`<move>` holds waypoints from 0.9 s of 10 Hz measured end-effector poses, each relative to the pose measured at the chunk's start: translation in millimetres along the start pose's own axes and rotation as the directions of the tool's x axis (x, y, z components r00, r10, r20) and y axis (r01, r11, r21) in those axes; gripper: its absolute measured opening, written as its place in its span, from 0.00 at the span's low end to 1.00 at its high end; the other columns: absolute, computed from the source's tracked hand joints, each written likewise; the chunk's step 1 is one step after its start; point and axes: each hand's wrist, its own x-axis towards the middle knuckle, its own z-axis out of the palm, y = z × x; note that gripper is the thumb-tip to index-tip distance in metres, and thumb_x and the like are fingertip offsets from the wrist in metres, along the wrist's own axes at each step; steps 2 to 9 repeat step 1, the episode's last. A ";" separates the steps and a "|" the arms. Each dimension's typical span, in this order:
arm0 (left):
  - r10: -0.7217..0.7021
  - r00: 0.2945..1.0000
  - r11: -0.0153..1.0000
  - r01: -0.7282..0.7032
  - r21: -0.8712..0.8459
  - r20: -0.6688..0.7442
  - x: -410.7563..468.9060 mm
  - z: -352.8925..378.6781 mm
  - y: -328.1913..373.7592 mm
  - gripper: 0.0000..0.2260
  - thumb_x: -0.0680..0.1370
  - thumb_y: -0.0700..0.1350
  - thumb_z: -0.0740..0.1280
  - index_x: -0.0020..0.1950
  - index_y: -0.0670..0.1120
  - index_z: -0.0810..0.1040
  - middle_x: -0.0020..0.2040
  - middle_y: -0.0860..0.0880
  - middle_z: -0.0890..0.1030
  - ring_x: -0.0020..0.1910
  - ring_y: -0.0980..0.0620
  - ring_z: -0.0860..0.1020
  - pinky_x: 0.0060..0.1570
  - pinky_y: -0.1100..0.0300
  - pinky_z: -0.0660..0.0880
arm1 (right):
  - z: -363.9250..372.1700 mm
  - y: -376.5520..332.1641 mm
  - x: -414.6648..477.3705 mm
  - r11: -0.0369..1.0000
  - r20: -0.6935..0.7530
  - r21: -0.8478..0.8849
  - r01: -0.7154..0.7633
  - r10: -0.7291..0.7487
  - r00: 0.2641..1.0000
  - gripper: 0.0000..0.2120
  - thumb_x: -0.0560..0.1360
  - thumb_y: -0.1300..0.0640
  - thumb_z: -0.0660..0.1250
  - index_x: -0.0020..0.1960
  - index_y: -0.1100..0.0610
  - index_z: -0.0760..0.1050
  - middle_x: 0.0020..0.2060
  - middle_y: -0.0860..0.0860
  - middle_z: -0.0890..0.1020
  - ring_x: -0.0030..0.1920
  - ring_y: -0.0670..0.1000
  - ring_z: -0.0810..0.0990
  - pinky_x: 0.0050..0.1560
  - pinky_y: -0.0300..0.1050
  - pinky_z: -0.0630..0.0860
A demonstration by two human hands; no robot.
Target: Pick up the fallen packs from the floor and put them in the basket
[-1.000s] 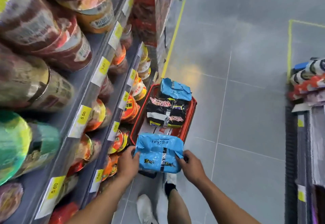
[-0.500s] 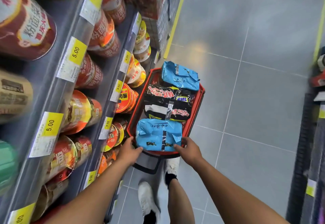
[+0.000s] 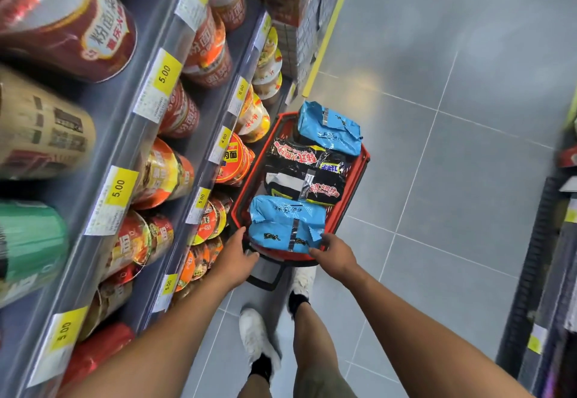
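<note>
blue pack (image 3: 285, 226) at near end of basket (image 3: 364, 157): judged light, soft, crinkly; grasp side edges. right hand (image 3: 335, 257) pinches its corner; left hand (image 3: 235, 255) grip unclear.

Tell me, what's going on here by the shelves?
A person is putting noodle packs into a red basket on the floor beside the shelves. The near blue pack lies at the basket's near end; the right hand pinches its corner and the left hand touches its other side. Black packs and another blue pack already lie behind it.
</note>
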 end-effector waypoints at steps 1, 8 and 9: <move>0.089 0.995 0.992 -0.084 0.094 -0.049 -20.8 -1.5 4.7 0.32 0.79 0.45 0.69 0.80 0.50 0.58 0.78 0.48 0.64 0.75 0.46 0.65 0.71 0.51 0.65 | 0.9 -1.9 -12.4 0.998 -0.039 -0.033 0.046 -0.047 0.998 0.28 0.76 0.55 0.71 0.74 0.58 0.69 0.67 0.54 0.78 0.62 0.55 0.79 0.60 0.47 0.77; 0.089 0.995 0.992 -0.084 0.094 -0.049 -20.8 -1.5 4.7 0.32 0.79 0.45 0.69 0.80 0.50 0.58 0.78 0.48 0.64 0.75 0.46 0.65 0.71 0.51 0.65 | 0.9 -1.9 -12.4 0.998 -0.039 -0.033 0.046 -0.047 0.998 0.28 0.76 0.55 0.71 0.74 0.58 0.69 0.67 0.54 0.78 0.62 0.55 0.79 0.60 0.47 0.77; 0.089 0.995 0.992 -0.084 0.094 -0.049 -20.8 -1.5 4.7 0.32 0.79 0.45 0.69 0.80 0.50 0.58 0.78 0.48 0.64 0.75 0.46 0.65 0.71 0.51 0.65 | 0.9 -1.9 -12.4 0.998 -0.039 -0.033 0.046 -0.047 0.998 0.28 0.76 0.55 0.71 0.74 0.58 0.69 0.67 0.54 0.78 0.62 0.55 0.79 0.60 0.47 0.77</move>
